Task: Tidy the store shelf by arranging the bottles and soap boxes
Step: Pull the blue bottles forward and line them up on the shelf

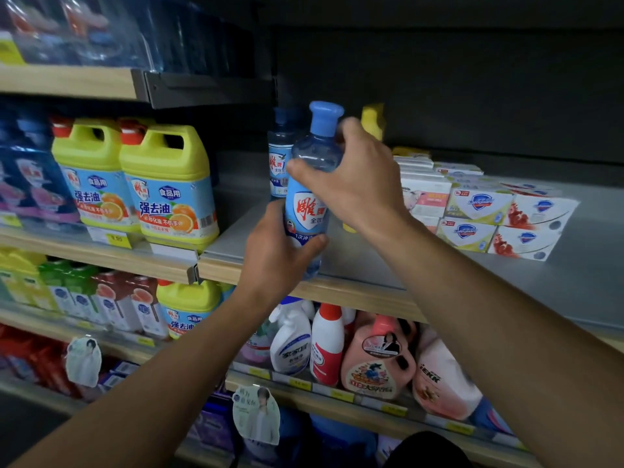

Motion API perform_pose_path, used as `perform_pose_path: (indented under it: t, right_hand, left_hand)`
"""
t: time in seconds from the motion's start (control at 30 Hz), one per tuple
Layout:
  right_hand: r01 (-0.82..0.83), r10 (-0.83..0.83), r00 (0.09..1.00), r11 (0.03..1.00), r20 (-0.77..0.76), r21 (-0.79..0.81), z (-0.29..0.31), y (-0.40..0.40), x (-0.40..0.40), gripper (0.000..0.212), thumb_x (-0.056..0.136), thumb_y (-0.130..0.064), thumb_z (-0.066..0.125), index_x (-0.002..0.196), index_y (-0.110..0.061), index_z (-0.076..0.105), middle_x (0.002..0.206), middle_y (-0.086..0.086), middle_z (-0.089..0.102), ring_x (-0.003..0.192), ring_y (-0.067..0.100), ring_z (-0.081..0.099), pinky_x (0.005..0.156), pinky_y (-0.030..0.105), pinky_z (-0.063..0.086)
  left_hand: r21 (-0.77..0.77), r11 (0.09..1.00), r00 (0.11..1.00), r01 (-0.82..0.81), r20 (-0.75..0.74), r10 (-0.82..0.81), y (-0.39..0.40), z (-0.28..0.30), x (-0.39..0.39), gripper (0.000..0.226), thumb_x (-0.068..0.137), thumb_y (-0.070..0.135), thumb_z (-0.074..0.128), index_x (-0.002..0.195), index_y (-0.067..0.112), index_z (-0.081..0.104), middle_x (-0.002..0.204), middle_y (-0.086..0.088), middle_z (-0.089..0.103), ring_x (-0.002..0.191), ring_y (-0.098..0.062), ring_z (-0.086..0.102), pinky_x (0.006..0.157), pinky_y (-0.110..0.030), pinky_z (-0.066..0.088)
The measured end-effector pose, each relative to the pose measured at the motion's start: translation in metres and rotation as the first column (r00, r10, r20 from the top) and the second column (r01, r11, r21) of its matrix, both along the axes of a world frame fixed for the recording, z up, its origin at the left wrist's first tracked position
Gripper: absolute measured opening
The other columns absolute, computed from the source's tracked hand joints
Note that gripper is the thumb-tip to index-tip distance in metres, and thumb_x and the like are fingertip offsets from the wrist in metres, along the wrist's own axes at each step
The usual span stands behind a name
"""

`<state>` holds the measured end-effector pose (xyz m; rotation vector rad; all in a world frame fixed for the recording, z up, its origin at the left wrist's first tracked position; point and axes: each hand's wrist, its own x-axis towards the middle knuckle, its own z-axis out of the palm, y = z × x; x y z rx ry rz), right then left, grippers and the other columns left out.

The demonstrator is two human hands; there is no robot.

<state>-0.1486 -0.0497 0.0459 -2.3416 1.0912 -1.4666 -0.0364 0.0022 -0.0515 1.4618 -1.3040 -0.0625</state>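
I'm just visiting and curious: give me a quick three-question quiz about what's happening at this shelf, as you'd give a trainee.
1. True or false: both hands grip the clear blue bottle.
2. Which hand holds the bottle's lower part? A) left hand B) right hand
3. Fill in: the soap boxes are stacked to the ______ of the held bottle, on the same shelf.

Key:
1. True. Each hand has its fingers curled round it.
2. A. The right hand grips near the shoulder, below the blue cap.
3. Right. A second blue bottle stands behind, and the yellow jugs sit to the left.
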Motion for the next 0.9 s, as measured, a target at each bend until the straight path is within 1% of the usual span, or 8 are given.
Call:
perform_pose_path:
  t: [0.07,0.13,0.23,0.3,0.4,0.47,0.73,0.9]
  right_hand:
    - [-0.079,0.081,0.996,0.996,-0.029,0.047,-0.005,-0.008,0.004,0.055,0.077,-0.058,0.068,0.116,-0.023,0.051,0.114,-0.004,0.063,0.1,0.013,0.062,0.081,0.037,0.054]
    - [-0.12,0.126,0.991,0.987,-0.045,0.109,-0.017,-0.019,0.004,0.055,0.084,-0.055,0.062,0.126,-0.023,0.048,0.125,-0.004,0.059,0.104,0.014,0.061,0.082,0.033,0.05]
    - [-0.044,0.09,0.97,0.978,-0.226,0.204,-0.05,-0.041,-0.002,0.058,0.091,-0.056,0.053,0.138,-0.023,0.043,0.138,-0.001,0.051,0.117,0.018,0.056,0.087,0.032,0.044]
    - [0.043,0.08,0.911,0.958,-0.405,0.285,-0.077,-0.055,-0.008,0.064,0.093,-0.058,0.049,0.143,-0.02,0.04,0.147,0.003,0.043,0.129,0.023,0.047,0.1,0.037,0.042]
    - [0.133,0.094,0.802,0.935,-0.59,0.33,-0.11,-0.07,-0.014,0.069,0.093,-0.062,0.043,0.146,-0.018,0.038,0.151,0.005,0.038,0.136,0.027,0.038,0.11,0.042,0.035]
    - [0.16,0.09,0.742,0.939,-0.664,0.305,-0.126,-0.075,-0.015,0.067,0.094,-0.063,0.04,0.146,-0.022,0.04,0.151,0.002,0.038,0.138,0.025,0.035,0.114,0.04,0.029]
    - [0.145,0.055,0.738,0.96,-0.672,0.238,-0.141,-0.081,-0.016,0.064,0.094,-0.061,0.031,0.145,-0.025,0.038,0.151,-0.002,0.037,0.138,0.022,0.032,0.114,0.038,0.024]
    - [0.148,0.054,0.752,0.958,-0.657,0.248,-0.143,-0.084,-0.015,0.062,0.091,-0.061,0.032,0.144,-0.028,0.038,0.151,-0.006,0.035,0.138,0.021,0.03,0.115,0.038,0.021]
  left_hand:
    - [0.029,1.0,1.0,0.005,-0.002,-0.005,-0.006,-0.005,0.012,0.05,0.078,0.036,0.077,0.118,0.023,0.05,0.102,0.011,0.063,0.086,0.002,0.059,0.067,-0.006,0.043]
    - [0.056,0.998,1.0,0.009,-0.014,-0.008,-0.012,-0.01,0.026,0.052,0.08,0.033,0.076,0.124,0.023,0.049,0.108,0.009,0.064,0.092,-0.004,0.061,0.072,-0.01,0.044]
    - [0.066,0.998,0.999,-0.002,-0.044,0.005,-0.022,-0.015,0.05,0.055,0.084,0.029,0.073,0.131,0.019,0.046,0.115,0.006,0.064,0.101,-0.01,0.061,0.079,-0.018,0.046]
    - [0.075,0.997,0.998,-0.012,-0.057,0.016,-0.028,-0.019,0.064,0.055,0.087,0.029,0.07,0.134,0.018,0.043,0.117,0.006,0.062,0.104,-0.011,0.06,0.082,-0.023,0.046]
    - [0.077,0.996,0.998,-0.053,-0.011,0.054,-0.039,-0.024,0.079,0.052,0.088,0.027,0.067,0.134,0.016,0.044,0.122,0.0,0.057,0.111,-0.015,0.054,0.092,-0.031,0.046]
    - [0.069,0.99,0.991,-0.123,0.059,0.119,-0.047,-0.026,0.087,0.05,0.088,0.028,0.067,0.132,0.015,0.048,0.12,-0.003,0.052,0.112,-0.015,0.046,0.092,-0.028,0.041]
    - [0.119,0.975,0.982,-0.187,0.008,0.187,-0.093,-0.025,0.102,0.049,0.09,0.034,0.065,0.131,0.013,0.049,0.125,-0.008,0.058,0.115,-0.023,0.055,0.098,-0.044,0.048]
    - [0.13,0.969,0.977,-0.212,-0.009,0.215,-0.122,-0.023,0.104,0.048,0.091,0.031,0.065,0.131,0.012,0.048,0.127,-0.008,0.06,0.116,-0.023,0.056,0.098,-0.039,0.048]
